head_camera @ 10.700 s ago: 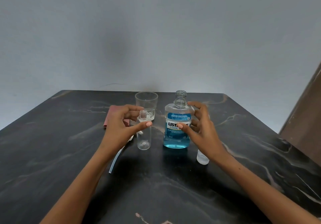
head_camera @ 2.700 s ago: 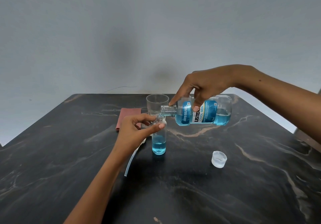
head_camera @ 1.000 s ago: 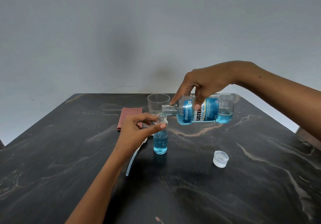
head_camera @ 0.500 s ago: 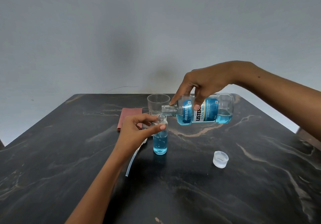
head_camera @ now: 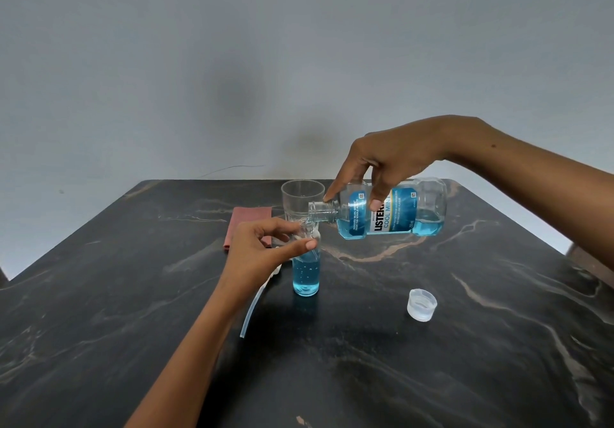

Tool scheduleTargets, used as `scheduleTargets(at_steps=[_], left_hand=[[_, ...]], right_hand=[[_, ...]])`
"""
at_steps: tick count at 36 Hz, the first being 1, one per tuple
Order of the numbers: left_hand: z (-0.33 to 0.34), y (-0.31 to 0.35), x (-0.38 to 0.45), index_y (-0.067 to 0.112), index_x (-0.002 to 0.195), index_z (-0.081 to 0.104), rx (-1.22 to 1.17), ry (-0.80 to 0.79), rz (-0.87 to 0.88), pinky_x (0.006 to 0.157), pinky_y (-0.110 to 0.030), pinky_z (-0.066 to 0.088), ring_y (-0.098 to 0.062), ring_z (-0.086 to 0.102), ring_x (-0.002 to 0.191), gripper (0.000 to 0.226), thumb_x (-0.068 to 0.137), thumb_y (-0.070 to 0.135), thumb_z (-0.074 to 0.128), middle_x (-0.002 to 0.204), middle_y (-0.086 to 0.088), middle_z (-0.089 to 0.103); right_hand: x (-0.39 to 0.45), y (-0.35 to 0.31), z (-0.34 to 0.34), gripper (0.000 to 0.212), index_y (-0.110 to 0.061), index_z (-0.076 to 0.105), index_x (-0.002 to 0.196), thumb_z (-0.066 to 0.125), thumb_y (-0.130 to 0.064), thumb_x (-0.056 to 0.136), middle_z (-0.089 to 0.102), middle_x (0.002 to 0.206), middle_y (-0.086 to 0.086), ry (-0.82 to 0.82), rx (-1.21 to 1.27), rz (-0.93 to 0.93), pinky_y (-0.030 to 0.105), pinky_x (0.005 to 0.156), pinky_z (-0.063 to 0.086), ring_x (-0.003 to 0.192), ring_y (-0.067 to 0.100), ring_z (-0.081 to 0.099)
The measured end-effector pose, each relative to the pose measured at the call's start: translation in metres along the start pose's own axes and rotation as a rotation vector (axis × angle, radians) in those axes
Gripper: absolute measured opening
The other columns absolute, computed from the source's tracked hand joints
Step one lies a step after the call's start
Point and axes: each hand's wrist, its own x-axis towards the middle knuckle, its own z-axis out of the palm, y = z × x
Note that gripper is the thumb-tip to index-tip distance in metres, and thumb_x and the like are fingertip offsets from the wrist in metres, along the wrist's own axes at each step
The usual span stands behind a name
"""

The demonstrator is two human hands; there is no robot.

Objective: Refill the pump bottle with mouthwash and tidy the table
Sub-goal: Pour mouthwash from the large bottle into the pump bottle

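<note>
I'm mid-pour: my right hand (head_camera: 395,161) grips the mouthwash bottle (head_camera: 388,211) tipped on its side, neck over the mouth of the small pump bottle (head_camera: 306,268), which stands on the tabletop (head_camera: 133,311) roughly half full of blue liquid. My left hand (head_camera: 262,244) pinches its neck, steadying it. Next I'd judge the level, tip the big bottle upright, then fetch its cap (head_camera: 421,304).

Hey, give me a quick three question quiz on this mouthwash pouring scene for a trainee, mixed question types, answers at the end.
1. True or false: the mouthwash bottle is tilted over the small bottle.
2. Which hand steadies the small bottle?
3. The loose cap lies: A) in the glass, B) on the table, C) on the red cloth.

Key: 1 true. 2 the left hand; the right hand pours. 3 B.
</note>
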Motion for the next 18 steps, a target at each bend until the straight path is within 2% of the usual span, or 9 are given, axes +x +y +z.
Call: scheduleTargets(at_steps=[2,6,12,15,18], left_hand=[[0.0001,0.0001,0.0003,0.024,0.088,0.076,-0.002,-0.003,0.001,0.078,-0.037,0.058,-0.016,0.069,0.081,0.021,0.068,0.028,0.082,0.085,0.006,0.074],[0.0005,0.0000,0.0007,0.029,0.084,0.075,-0.004,0.013,0.006,0.069,-0.027,0.053,-0.010,0.066,0.074,0.019,0.067,0.027,0.083,0.079,0.011,0.073],[0.0001,0.0000,0.0008,0.030,0.084,0.074,-0.001,0.004,0.009,0.073,-0.031,0.057,-0.016,0.068,0.079,0.019,0.066,0.030,0.082,0.081,0.010,0.074],[0.0001,0.0004,0.0004,0.028,0.086,0.075,0.000,0.008,0.013,0.071,-0.030,0.056,-0.017,0.067,0.079,0.028,0.061,0.039,0.080,0.081,0.009,0.074],[0.0001,-0.0002,0.0008,0.023,0.090,0.076,0.007,0.009,0.005,0.076,-0.035,0.057,-0.019,0.068,0.081,0.030,0.064,0.035,0.081,0.085,0.005,0.074]], right_hand=[[0.0004,0.0005,-0.0002,0.053,-0.012,0.055,0.132,0.070,-0.002,0.082,0.064,0.126,0.009,-0.001,-0.005,0.005,0.028,0.080,0.059,0.109,0.020,0.066],[0.0002,-0.0006,-0.0007,0.053,-0.017,0.056,0.131,0.071,-0.004,0.081,0.064,0.127,0.010,-0.013,-0.038,0.020,0.044,0.083,0.058,0.111,0.023,0.065],[-0.0013,-0.0041,-0.0005,0.053,-0.018,0.056,0.130,0.071,-0.003,0.081,0.065,0.125,0.012,-0.025,-0.038,0.025,0.051,0.084,0.056,0.110,0.026,0.065],[-0.0021,-0.0063,-0.0007,0.053,-0.013,0.057,0.131,0.070,-0.001,0.081,0.065,0.125,0.010,-0.019,-0.040,0.026,0.052,0.085,0.056,0.111,0.026,0.065],[-0.0029,-0.0078,-0.0008,0.053,-0.012,0.057,0.130,0.070,0.000,0.081,0.065,0.125,0.010,-0.020,-0.031,0.027,0.053,0.083,0.056,0.110,0.026,0.065]])
